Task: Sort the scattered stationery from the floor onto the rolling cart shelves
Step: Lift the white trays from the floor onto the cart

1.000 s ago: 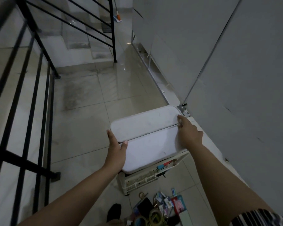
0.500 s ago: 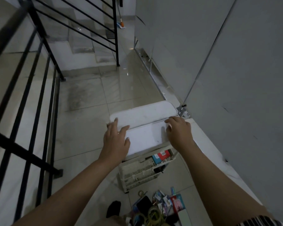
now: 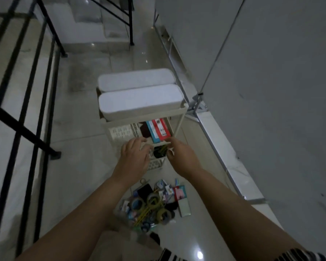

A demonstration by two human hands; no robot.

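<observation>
A striped sleeve [image 3: 299, 258] is seen at the bottom edge. Just beyond it, a pile of stationery [image 3: 154, 202] lies on the tiled floor [image 3: 79, 147], between the two forearms: tape rolls, yellow-green sticks, small packets, a dark pouch, a red and teal packet and a silvery flat pack at the pile's right side.

Beyond the pile, both hands are held at the near edge of the cart [image 3: 139, 117]. The left hand [image 3: 135, 157] is seen from the back, its fingers loosely spread and reaching toward the rim of the middle shelf; whether the rim is touched cannot be told. The right hand [image 3: 181, 153] is at the near right corner of the same shelf, its fingers bent at the rim; whether the rim is pinched cannot be told, since the image is blurred there.

On the middle shelf, a red and blue box [image 3: 158, 129] is set toward the right edge, with a dark item and printed paper beside it. A dark item with yellow strands [image 3: 160, 150] is visible on the shelf below, between the hands.

On the top shelf, two white lidded bins [image 3: 139, 100] are placed side by side, touching.

A black railing [image 3: 26, 91] runs along the left, a grey wall [image 3: 271, 72] along the right, and steps [image 3: 94, 21] rise at the far end.
</observation>
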